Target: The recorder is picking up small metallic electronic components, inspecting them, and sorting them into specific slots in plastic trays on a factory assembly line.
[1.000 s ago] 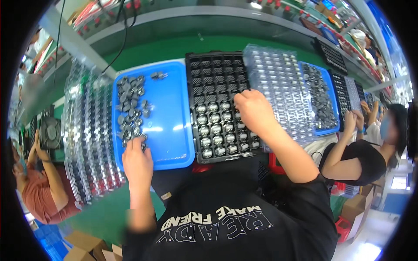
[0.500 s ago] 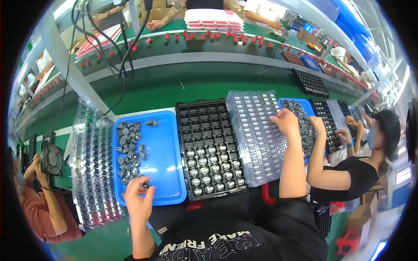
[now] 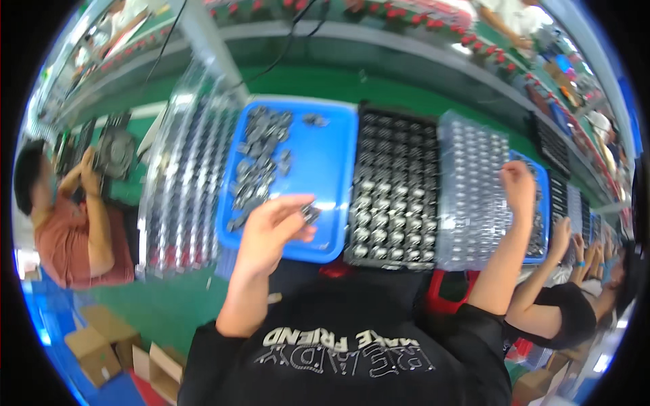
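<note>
My left hand (image 3: pixel 269 227) is over the near part of a blue tray (image 3: pixel 321 169), thumb and fingers pinched on a small dark grey part (image 3: pixel 310 214). A pile of similar grey parts (image 3: pixel 256 162) fills that tray's left side. My right hand (image 3: pixel 518 188) is at the right edge of a clear plastic tray (image 3: pixel 474 189), its fingers drawn together; whether they hold anything is blurred. Between the two lies a black pocketed tray (image 3: pixel 396 179), its nearer rows filled with shiny metal parts.
Another clear tray (image 3: pixel 186 176) stands left of the blue one; a second blue tray (image 3: pixel 543 203) lies to the right. Co-workers sit at left (image 3: pixel 81 230) and right (image 3: pixel 569 298). A metal post (image 3: pixel 213 51) and cables rise behind. Open cartons (image 3: pixel 108 338) stand at lower left.
The whole view has turned and blurred, shifting the trays rightward and up. My left hand has moved further in over the blue tray, still pinching a part. My right hand remains by the clear tray's right side.
</note>
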### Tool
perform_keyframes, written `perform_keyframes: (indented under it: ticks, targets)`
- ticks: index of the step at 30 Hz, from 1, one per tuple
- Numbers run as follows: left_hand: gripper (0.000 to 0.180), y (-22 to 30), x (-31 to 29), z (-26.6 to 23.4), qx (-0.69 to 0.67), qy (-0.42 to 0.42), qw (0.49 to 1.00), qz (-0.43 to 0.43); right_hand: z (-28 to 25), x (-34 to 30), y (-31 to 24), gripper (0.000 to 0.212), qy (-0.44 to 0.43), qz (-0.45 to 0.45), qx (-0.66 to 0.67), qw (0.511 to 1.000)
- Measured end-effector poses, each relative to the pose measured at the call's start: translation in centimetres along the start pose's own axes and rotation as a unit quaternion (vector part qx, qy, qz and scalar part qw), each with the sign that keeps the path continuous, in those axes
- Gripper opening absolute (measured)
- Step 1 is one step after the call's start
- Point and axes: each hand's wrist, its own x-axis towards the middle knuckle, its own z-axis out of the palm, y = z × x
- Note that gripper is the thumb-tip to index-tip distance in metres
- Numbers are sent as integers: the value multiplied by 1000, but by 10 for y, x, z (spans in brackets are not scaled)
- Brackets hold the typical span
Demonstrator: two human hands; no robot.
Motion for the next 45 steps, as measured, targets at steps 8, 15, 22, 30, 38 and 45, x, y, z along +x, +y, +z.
perform_keyframes:
  ticks: [8,15,22,30,38,45]
  targets:
    - [28,-3,18,34,-100,-120,987,26,36,-134,-169,16,-167,-71,497,849]
    - [27,-13,13,57,-152,-120,974,116,71,-182,-224,25,-116,-139,581,793]
    - [32,-13,7,58,-158,-106,974,123,64,-189,-216,30,-99,-108,555,819]
    - [26,-12,-7,64,-280,-108,945,127,58,-186,-233,35,24,-300,360,883]
    - [36,-13,-6,67,-268,-122,941,166,66,-184,-233,34,23,-317,382,868]
    - [37,-19,-5,65,-242,-110,949,172,77,-187,-228,32,19,-303,423,854]
